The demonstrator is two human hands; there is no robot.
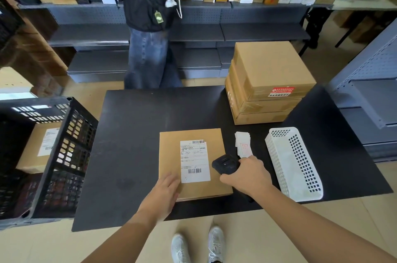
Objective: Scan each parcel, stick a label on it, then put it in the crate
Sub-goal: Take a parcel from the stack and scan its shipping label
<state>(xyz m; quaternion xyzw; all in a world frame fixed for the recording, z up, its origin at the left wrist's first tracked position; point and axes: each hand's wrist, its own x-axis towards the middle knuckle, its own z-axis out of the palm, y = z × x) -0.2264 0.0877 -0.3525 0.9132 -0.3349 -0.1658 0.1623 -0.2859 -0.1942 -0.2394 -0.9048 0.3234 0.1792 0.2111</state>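
A flat brown parcel (171,155) lies on the black table (133,133), with a white shipping label (194,160) on its top. My left hand (165,189) rests flat on the parcel's near left corner. My right hand (247,174) grips a black handheld scanner (224,164) just right of the parcel, its head pointing towards the label. A small pile of white labels (242,143) lies beyond the scanner. The black crate (71,155) stands left of the table and holds one labelled parcel (40,146).
A stack of three brown boxes (268,82) sits at the table's far right. A white perforated basket (294,161) lies right of my right hand. Another person (148,26) stands behind the table at dark shelves (214,35) lined with small boxes.
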